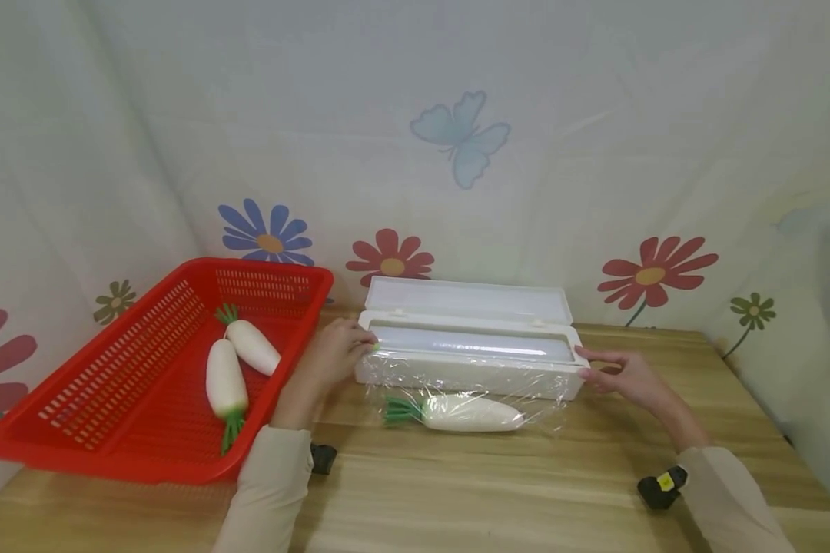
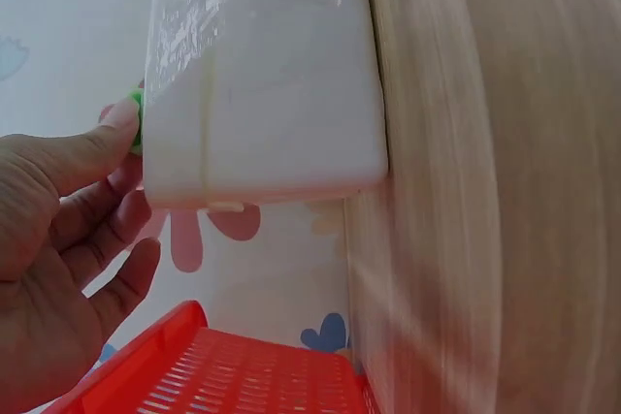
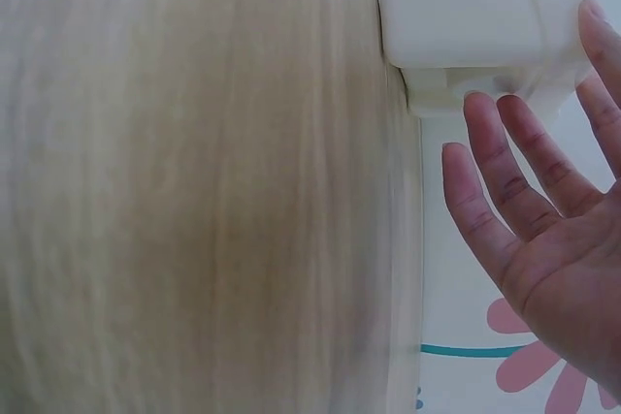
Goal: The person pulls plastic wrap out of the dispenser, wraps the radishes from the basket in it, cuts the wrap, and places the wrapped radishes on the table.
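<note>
A white cling film box stands on the table with its lid raised and a roll of film inside. Clear film hangs over its front and lies over a white radish with green leaves. At the box's left end, my left hand pinches a small green piece at the top edge between thumb and fingers. My right hand touches the right end with thumb and index finger; its other fingers are extended, as the right wrist view shows.
A red plastic basket stands at the left, with two white radishes inside. Behind the wooden table hangs a pale cloth printed with flowers and a butterfly. Dark devices sit at both wrists.
</note>
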Demonstrator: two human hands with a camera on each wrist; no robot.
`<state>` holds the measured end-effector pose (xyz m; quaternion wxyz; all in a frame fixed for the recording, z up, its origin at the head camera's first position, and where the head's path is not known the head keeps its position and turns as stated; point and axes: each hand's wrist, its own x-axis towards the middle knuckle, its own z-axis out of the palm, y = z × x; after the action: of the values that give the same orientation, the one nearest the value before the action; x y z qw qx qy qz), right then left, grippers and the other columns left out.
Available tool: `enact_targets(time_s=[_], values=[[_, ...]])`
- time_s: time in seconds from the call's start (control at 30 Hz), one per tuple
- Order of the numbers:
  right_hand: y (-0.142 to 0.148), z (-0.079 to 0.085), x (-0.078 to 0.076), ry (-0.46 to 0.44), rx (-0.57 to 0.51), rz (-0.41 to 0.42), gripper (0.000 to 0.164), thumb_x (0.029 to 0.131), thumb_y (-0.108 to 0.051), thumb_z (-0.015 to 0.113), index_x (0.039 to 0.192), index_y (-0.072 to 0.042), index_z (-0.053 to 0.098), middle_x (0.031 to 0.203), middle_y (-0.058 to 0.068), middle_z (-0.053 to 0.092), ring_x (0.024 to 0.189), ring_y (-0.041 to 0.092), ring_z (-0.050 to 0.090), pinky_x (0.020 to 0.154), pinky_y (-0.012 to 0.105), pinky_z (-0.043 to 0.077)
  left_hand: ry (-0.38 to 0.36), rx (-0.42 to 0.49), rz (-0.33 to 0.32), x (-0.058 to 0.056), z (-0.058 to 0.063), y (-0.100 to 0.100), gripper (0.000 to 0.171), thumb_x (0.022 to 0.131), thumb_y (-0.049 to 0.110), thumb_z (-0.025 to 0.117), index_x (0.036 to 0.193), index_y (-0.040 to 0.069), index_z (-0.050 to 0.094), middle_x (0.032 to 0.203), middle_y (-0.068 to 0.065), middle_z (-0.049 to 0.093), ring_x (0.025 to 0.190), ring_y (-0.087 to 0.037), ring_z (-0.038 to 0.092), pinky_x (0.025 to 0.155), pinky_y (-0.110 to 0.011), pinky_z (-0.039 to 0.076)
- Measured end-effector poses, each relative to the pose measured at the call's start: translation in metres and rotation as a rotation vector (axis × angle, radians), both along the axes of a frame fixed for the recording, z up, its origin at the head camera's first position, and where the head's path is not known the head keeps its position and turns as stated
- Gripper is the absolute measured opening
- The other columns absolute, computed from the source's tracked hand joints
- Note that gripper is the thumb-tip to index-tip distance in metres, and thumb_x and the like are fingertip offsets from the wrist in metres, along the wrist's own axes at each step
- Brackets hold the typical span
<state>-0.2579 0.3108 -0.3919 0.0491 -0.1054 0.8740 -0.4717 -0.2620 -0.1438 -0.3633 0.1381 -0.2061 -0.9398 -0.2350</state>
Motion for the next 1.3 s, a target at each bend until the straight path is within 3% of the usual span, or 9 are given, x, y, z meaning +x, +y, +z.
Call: enact_targets(time_s=[0.3,0.5,0.6,0.73,0.83,0.9,1.0,1.13,1.3], values=[[0.0,-0.002,0.001,0.019,-0.028,0.022,0.053,0.086,-0.024,0.064,0.129,0.002,0.046,0.133,0.03,0.039,0.096,0.032,0.061,0.068,0.034,0.054,-0.035,0.075,0.047,0.005,0.0,-0.009,0.025,0.079,0.009,0.069,0.104,0.004,0.069,0.092,-0.009,0.064,0.084,-0.023,0.056,0.08,-0.039,0.049],[0.003,-0.001,0.003,0.002,-0.009,0.006,0.055,0.086,-0.026,0.063,0.13,0.0,0.045,0.134,0.029,0.038,0.094,0.035,0.061,0.069,0.035,0.054,-0.031,0.1,0.072,0.004,-0.002,-0.004,0.027,0.079,0.011,0.069,0.106,0.004,0.068,0.092,-0.01,0.063,0.08,-0.022,0.057,0.076,-0.037,0.051],[0.003,0.003,0.006,0.02,0.016,0.007,0.054,0.086,-0.027,0.062,0.13,0.0,0.045,0.132,0.03,0.04,0.091,0.033,0.062,0.069,0.034,0.054,0.003,0.116,0.129,0.006,-0.003,0.003,0.025,0.08,0.01,0.069,0.105,0.004,0.068,0.091,-0.011,0.063,0.077,-0.022,0.056,0.07,-0.035,0.051],[0.001,0.007,0.013,0.121,0.071,0.024,0.051,0.087,-0.026,0.061,0.128,0.002,0.048,0.123,0.029,0.05,0.087,0.028,0.063,0.067,0.03,0.054,0.085,0.174,0.236,0.017,-0.006,0.015,0.023,0.079,0.006,0.067,0.101,0.0,0.068,0.089,-0.014,0.064,0.076,-0.024,0.056,0.067,-0.035,0.05],[0.0,0.006,0.024,0.205,0.085,-0.044,0.046,0.087,-0.027,0.061,0.124,-0.001,0.054,0.109,0.018,0.061,0.081,0.017,0.063,0.064,0.028,0.053,0.106,0.261,0.3,0.028,-0.009,0.021,0.02,0.079,0.005,0.065,0.097,-0.003,0.066,0.088,-0.015,0.064,0.079,-0.026,0.056,0.071,-0.038,0.048],[-0.001,0.004,0.032,0.223,0.077,-0.11,0.04,0.087,-0.027,0.062,0.117,-0.001,0.059,0.101,0.011,0.065,0.077,0.01,0.062,0.062,0.027,0.053,0.065,0.325,0.312,0.034,-0.012,0.022,0.018,0.08,0.006,0.064,0.095,-0.003,0.064,0.086,-0.014,0.063,0.079,-0.026,0.057,0.073,-0.038,0.048],[-0.006,0.004,0.044,0.163,0.069,-0.161,0.038,0.087,-0.031,0.061,0.108,0.001,0.061,0.092,0.007,0.066,0.076,0.007,0.061,0.063,0.026,0.053,-0.056,0.405,0.287,0.04,-0.017,0.021,0.019,0.08,0.008,0.064,0.095,-0.004,0.063,0.084,-0.014,0.064,0.078,-0.025,0.058,0.073,-0.037,0.05],[-0.023,0.004,0.053,0.024,0.037,-0.104,0.045,0.088,-0.031,0.059,0.115,0.004,0.056,0.104,0.017,0.063,0.086,0.011,0.059,0.07,0.025,0.051,-0.239,0.484,0.248,0.042,-0.026,0.017,0.028,0.081,0.015,0.067,0.099,-0.006,0.063,0.09,-0.016,0.064,0.083,-0.026,0.06,0.074,-0.037,0.051],[-0.044,-0.003,0.051,-0.096,-0.145,-0.034,0.049,0.089,-0.021,0.059,0.121,0.014,0.045,0.107,0.02,0.06,0.088,0.009,0.06,0.075,0.029,0.052,-0.413,0.628,0.196,0.037,-0.031,0.015,0.031,0.081,0.012,0.066,0.101,-0.011,0.06,0.096,-0.021,0.063,0.088,-0.027,0.06,0.072,-0.033,0.051]])
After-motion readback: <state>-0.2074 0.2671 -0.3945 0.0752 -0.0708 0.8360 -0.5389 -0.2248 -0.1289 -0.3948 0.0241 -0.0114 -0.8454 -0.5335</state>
